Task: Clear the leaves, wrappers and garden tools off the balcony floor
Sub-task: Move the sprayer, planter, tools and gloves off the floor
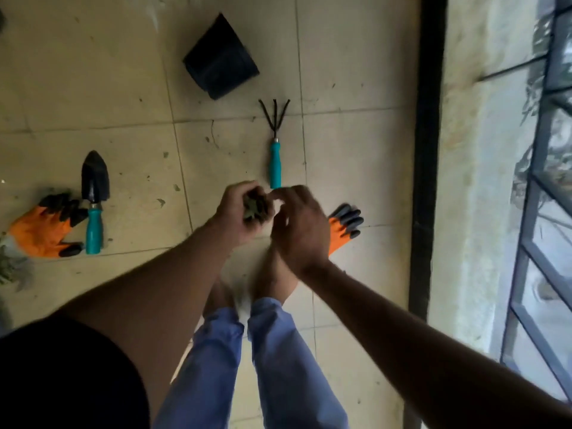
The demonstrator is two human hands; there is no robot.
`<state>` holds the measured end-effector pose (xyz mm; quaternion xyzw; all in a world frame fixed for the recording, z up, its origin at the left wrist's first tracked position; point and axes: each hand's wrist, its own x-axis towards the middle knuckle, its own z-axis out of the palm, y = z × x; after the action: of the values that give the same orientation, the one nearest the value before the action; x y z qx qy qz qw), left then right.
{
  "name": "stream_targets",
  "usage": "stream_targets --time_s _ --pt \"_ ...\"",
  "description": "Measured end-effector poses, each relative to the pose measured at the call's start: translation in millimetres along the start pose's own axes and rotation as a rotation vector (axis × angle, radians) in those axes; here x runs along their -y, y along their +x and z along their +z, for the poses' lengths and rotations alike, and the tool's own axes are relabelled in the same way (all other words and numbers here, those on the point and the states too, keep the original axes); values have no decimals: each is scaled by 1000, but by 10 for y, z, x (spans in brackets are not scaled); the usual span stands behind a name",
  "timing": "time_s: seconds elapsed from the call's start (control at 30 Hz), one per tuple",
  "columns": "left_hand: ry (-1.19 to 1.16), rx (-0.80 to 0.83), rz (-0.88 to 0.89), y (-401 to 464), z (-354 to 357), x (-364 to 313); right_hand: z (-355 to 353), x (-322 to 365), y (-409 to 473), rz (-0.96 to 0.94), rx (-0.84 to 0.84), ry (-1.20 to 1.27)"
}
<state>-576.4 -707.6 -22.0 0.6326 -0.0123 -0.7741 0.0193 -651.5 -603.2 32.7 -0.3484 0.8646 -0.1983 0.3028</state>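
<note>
At the centre of the frame the left hand (pixel 240 212) is cupped, its fingers curled up around a small clump of leaves (pixel 255 207), dull green-brown and crumpled, lying in the palm. The right hand (pixel 298 226) is right beside it, back to the camera, its fingertips bent in toward the clump and meeting the left hand's fingers at the top; whether it pinches a leaf of its own cannot be told, since the hand is blurred.

Just above the hands a hand rake (pixel 275 144) lies on the tiled floor (pixel 123 88), teal handle toward the hands, three black prongs pointing to the upper part of the frame. Partly hidden behind the right hand lies an orange glove with dark fingertips (pixel 346 222). At the left edge a second orange glove (pixel 43 227) lies just beside a trowel (pixel 94 199) with a black blade and teal handle. A few small leaf scraps (pixel 161 202) dot the tiles between trowel and hands.

At upper centre a black plastic pot (pixel 221 57) lies tipped on its side; its contents cannot be seen
</note>
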Motion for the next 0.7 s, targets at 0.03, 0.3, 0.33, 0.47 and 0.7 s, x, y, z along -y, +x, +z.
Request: stream_targets --time_s 0.03,0.3,0.33,0.47,0.7 --pt "-5 7 -12 54 -23 -19 66 -168 14 112 4 -26" --pt "161 7 -61 298 -631 171 666 -1527 -110 428 368 -422" --pt "171 4 -60 290 -725 224 725 -1592 -104 421 346 -414" --pt "197 27 -74 156 -978 494 631 -1690 -163 432 230 -401" --pt "113 50 -154 -259 -1046 829 -266 -1721 -446 454 -23 -404"
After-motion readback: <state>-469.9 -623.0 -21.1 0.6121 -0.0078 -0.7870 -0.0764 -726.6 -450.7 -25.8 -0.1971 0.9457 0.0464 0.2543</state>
